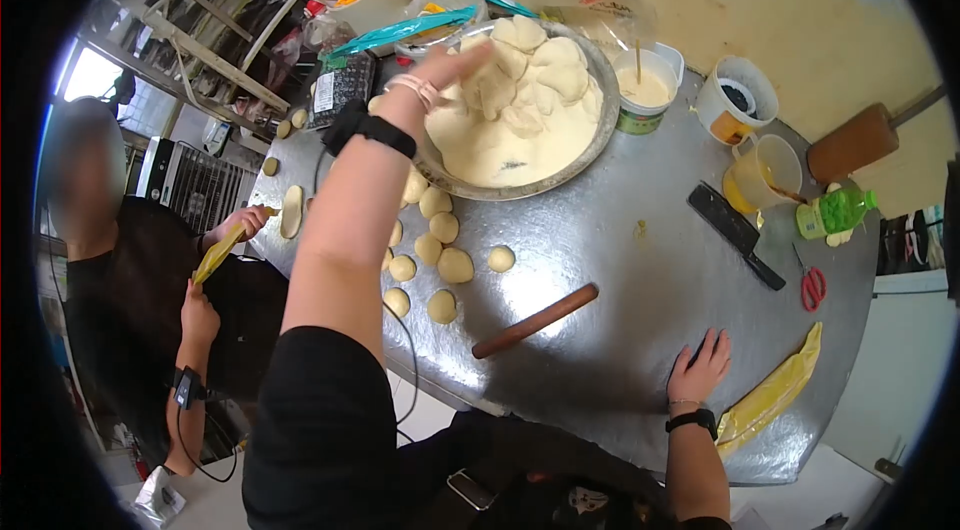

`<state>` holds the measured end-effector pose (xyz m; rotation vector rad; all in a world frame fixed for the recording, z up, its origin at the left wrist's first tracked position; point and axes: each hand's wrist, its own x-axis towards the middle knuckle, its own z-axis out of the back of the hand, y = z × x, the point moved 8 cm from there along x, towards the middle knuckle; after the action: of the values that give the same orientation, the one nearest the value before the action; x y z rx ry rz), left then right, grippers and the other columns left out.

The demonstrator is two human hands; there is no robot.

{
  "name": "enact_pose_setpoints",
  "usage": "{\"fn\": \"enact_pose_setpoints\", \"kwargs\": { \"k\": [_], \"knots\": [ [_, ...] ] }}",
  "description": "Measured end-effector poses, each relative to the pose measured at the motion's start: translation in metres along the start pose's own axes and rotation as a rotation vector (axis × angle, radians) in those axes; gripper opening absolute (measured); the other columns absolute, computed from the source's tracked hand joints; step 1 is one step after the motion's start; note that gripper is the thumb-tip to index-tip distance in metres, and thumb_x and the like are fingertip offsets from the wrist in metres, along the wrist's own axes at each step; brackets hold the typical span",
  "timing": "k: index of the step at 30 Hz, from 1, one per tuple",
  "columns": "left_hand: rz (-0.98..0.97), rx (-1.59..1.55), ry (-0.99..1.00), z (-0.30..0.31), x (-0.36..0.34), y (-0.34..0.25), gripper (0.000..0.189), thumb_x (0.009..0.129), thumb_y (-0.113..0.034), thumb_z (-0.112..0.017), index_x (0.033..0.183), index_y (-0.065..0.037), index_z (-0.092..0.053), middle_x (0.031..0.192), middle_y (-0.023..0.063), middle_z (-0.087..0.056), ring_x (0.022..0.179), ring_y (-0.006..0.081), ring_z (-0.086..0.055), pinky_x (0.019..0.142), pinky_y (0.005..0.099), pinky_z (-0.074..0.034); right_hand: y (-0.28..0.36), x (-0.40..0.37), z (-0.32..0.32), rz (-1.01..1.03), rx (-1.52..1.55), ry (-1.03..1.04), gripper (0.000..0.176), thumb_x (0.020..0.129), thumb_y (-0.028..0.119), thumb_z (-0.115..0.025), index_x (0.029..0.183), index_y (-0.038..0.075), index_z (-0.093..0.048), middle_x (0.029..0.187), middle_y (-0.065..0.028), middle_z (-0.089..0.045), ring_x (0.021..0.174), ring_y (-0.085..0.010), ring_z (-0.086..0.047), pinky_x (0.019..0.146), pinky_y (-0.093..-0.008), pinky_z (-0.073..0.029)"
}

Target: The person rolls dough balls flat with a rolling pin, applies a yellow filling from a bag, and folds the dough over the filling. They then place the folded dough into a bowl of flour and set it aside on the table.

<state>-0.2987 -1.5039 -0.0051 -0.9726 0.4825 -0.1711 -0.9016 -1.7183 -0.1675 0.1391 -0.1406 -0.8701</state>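
My left hand (455, 68) reaches over the far left side of a wide metal bowl (520, 194) of pale flour (500, 152). Its fingers look stretched out above flattened dough pieces (560, 68) heaped in the flour; whether they touch the dough is hard to see. On the metal table my right hand (703, 366) lies with fingers spread, holding nothing. Beside it is a yellow plastic piping bag-like bundle (775, 390). A wooden rolling pin (536, 320) rests between my arms, near several round dough balls (456, 266).
At left, a co-worker (150, 300) stretches a yellow strip (222, 248). Along the wall stand a tub of batter (645, 90), a white bucket (737, 102) and a jug (762, 175). A black-handled cleaver-like tool (735, 233), red scissors (813, 288) and a green bottle (836, 213) lie right.
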Motion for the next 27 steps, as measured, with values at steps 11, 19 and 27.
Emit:
{"fn": "enact_pose_setpoints", "kwargs": {
  "k": [11,19,27],
  "knots": [
    [-0.353,0.296,0.371,-0.112,-0.208,0.05,0.025,0.085,-0.019,-0.068,0.103,-0.004,-0.059,0.092,0.0133,-0.062,0.083,0.0236,-0.061,0.075,0.0349,-0.05,-0.002,0.003,-0.003,0.02,-0.011,-0.042,0.059,0.089,0.028,-0.058,0.142,0.007,-0.044,0.151,-0.0176,-0.035,0.141,-0.0382,-0.029,0.112,-0.0575,-0.021],
    [-0.547,0.267,0.2,-0.172,-0.247,0.115,0.026,0.07,-0.007,-0.069,0.092,-0.006,-0.055,0.095,0.0184,-0.059,0.092,0.0395,-0.056,0.079,0.0461,-0.047,0.001,0.009,-0.001,-0.045,0.059,-0.058,0.054,0.091,0.028,-0.058,0.139,0.007,-0.046,0.148,-0.016,-0.038,0.138,-0.0338,-0.035,0.111,-0.0537,-0.025],
    [-0.822,-0.043,0.356,-0.211,-0.361,0.066,0.041,0.074,-0.013,-0.075,0.111,-0.003,-0.06,0.103,0.0157,-0.058,0.103,0.0346,-0.056,0.091,0.0422,-0.045,0.148,-0.06,-0.012,-0.449,1.731,0.907,0.035,0.093,0.023,-0.066,0.124,0.012,-0.054,0.109,-0.0032,-0.062,0.096,-0.016,-0.061,0.081,-0.0328,-0.05]
  ]
}}
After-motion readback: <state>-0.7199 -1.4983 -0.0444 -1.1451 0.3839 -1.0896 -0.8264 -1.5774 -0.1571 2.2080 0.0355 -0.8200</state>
